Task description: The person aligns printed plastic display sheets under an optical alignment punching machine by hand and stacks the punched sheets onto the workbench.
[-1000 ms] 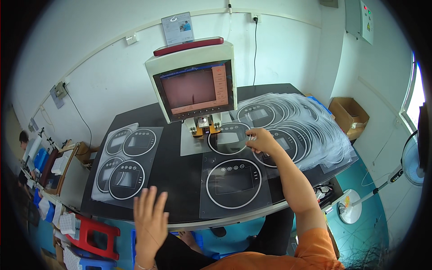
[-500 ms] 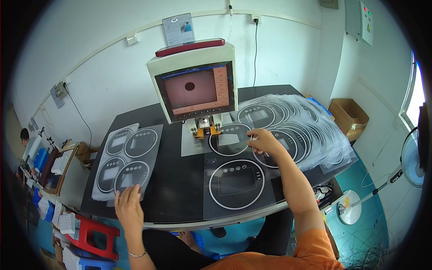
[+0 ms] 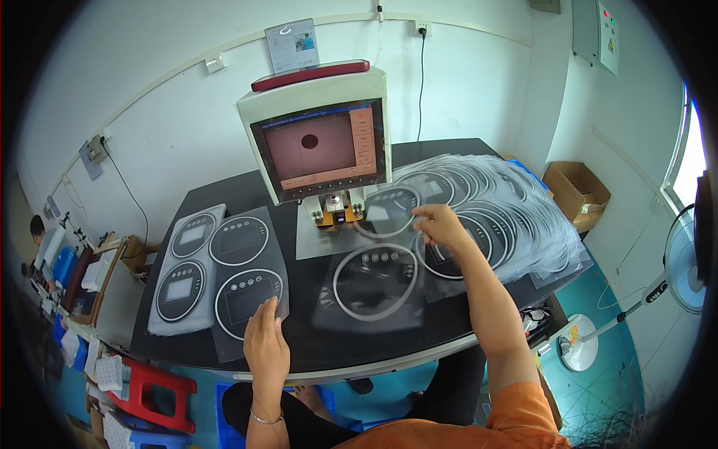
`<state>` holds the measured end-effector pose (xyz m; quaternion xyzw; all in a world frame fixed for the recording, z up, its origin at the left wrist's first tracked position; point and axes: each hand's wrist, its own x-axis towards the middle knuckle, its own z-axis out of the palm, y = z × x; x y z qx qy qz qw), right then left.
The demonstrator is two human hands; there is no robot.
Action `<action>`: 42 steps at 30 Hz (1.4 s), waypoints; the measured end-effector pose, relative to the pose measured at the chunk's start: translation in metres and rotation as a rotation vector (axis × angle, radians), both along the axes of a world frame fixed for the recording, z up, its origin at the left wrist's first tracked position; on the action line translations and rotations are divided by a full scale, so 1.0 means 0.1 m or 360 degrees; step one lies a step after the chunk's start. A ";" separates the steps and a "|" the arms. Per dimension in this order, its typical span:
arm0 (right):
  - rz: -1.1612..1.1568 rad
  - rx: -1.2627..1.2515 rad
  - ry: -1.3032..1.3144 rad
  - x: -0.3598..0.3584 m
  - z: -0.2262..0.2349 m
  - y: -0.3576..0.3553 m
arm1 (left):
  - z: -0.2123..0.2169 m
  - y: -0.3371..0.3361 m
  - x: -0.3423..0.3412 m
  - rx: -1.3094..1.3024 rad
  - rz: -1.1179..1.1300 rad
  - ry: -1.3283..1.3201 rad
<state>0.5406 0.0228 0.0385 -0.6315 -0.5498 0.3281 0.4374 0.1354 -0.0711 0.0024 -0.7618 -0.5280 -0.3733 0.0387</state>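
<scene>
Left hand [image 3: 265, 340], fingers flat together, presses a sheet [image 3: 243, 280] onto the lower-left stack; right hand [image 3: 441, 224] pinches a sheet [image 3: 385, 213] under the centre machine [image 3: 321, 138]. Many sheets [image 3: 493, 206] at right seem left.

A small factory workstation or production workshop is shown. A bench-top machine [image 3: 321, 142] with a built-in screen is set at the back of a black worktable [image 3: 299, 352], against a plain white wall with surface-run cables. To the right of the machine, a large fanned stack of clear printed panel overlays [image 3: 516, 217] is spread; to its left, a smaller pile of overlays [image 3: 187, 269] is laid. Further left of the machine, shelves with blue bins [image 3: 63, 266] are seen, and a cardboard box [image 3: 576, 191] and pedestal fan [image 3: 684, 262] stand at its far right.
</scene>
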 end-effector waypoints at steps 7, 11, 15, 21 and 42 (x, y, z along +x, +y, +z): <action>-0.0428 0.0360 -0.0141 -0.13 -0.18 0.18 | -0.04 0.01 0.00 0.0001 0.0043 0.0112; -0.0480 0.0387 -0.0194 -0.14 -0.28 0.28 | -0.03 0.00 0.02 0.0006 0.0055 0.0167; -0.0484 0.0456 -0.0234 -0.14 -0.34 0.34 | -0.03 -0.01 0.02 -0.0009 0.0059 0.0160; -0.0502 0.0435 -0.0282 -0.13 -0.35 0.35 | -0.04 0.00 0.01 -0.0003 0.0050 0.0156; -0.0506 0.0292 -0.1285 0.13 -0.12 -0.03 | 0.09 -0.36 0.40 -0.0094 -0.0198 0.0356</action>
